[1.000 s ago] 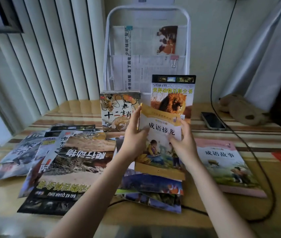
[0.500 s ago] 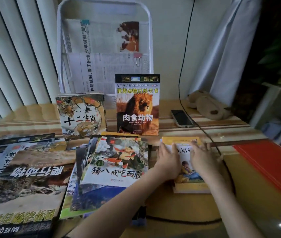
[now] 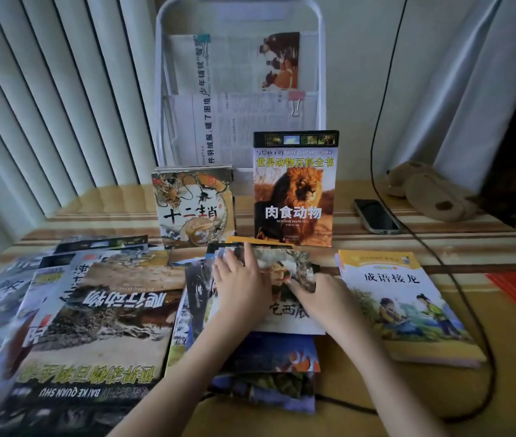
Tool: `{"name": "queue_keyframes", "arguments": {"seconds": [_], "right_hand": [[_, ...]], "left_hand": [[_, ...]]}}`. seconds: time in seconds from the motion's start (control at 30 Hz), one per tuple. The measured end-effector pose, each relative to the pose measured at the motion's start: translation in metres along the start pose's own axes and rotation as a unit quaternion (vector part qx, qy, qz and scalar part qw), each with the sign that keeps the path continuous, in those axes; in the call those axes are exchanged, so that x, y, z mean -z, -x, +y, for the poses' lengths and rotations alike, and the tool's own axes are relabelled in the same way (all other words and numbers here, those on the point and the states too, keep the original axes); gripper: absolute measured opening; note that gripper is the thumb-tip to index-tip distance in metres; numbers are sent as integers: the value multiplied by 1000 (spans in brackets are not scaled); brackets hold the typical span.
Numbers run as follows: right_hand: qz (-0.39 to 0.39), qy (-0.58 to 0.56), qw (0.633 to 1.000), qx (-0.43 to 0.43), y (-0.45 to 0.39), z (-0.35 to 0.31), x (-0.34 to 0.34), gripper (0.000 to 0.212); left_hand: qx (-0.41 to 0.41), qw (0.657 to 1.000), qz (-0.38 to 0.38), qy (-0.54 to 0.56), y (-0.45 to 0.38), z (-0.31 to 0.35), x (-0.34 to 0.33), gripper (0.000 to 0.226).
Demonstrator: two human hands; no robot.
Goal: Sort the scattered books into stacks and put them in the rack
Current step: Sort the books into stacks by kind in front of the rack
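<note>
Two books (image 3: pixel 294 190) stand upright before the rack (image 3: pixel 240 80) at the table's (image 3: pixel 502 389) back; scattered books (image 3: pixel 92 326) lie left, a stack (image 3: pixel 408 307) right, a phone (image 3: pixel 376 216) behind it.

Dark phone (image 3: pixel 376 216) beside black cable (image 3: pixel 386 121), vertical blinds (image 3: pixel 45 105) behind.

Both the left hand (image 3: pixel 240 287) and right hand (image 3: pixel 319 299) lay flat on a white-bordered illustrated picture book (image 3: pixel 285 291) atop the scattered pile on the wooden desk (image 3: pixel 360 417).
</note>
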State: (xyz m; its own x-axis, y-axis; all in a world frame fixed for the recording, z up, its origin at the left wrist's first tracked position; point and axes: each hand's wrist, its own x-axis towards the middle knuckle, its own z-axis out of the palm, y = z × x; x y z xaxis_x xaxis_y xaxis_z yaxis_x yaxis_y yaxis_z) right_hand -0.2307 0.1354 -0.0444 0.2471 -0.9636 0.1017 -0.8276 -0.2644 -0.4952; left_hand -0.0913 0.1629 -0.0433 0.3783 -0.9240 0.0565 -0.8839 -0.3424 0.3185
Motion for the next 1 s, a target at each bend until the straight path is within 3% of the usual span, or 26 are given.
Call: {"name": "queue_keyframes", "arguments": {"seconds": [0.17,0.27,0.33,0.43,0.47,0.5,0.53,0.63,0.73,0.83,1.0], "right_hand": [[18,-29,999,-34,-6,2,-5,42],[27,-138,988,-66,-11,10,-5,45],[32,-211,972,-96,-13,15,-3,49],[35,-285,951,-112,-13,23,-1,41],[35,-296,948,-111,-13,24,0,38],[35,-309,944,-106,-13,25,1,36],[40,-324,940,-101,-12,24,2,37],[70,-362,927,-65,-11,21,2,52],[89,-383,919,-33,-11,16,4,59],[88,-391,916,-2,-13,12,10,62],[111,-416,902,23,-20,7,17,72]], "left_hand": [[-52,980,42,187,-1,0,8,64],[4,932,44,359,-6,-7,17,51],[92,847,21,523,-15,-20,24,48],[190,658,-72,726,-23,-39,39,35],[204,609,-99,760,-23,-41,43,25],[209,585,-121,774,-23,-44,46,15],[199,596,-141,765,-24,-45,48,9],[120,705,-181,675,-24,-50,47,17],[60,761,-161,626,-19,-50,48,20],[38,770,-83,632,-13,-45,52,16],[-14,741,-8,671,-13,-35,78,17]]}}
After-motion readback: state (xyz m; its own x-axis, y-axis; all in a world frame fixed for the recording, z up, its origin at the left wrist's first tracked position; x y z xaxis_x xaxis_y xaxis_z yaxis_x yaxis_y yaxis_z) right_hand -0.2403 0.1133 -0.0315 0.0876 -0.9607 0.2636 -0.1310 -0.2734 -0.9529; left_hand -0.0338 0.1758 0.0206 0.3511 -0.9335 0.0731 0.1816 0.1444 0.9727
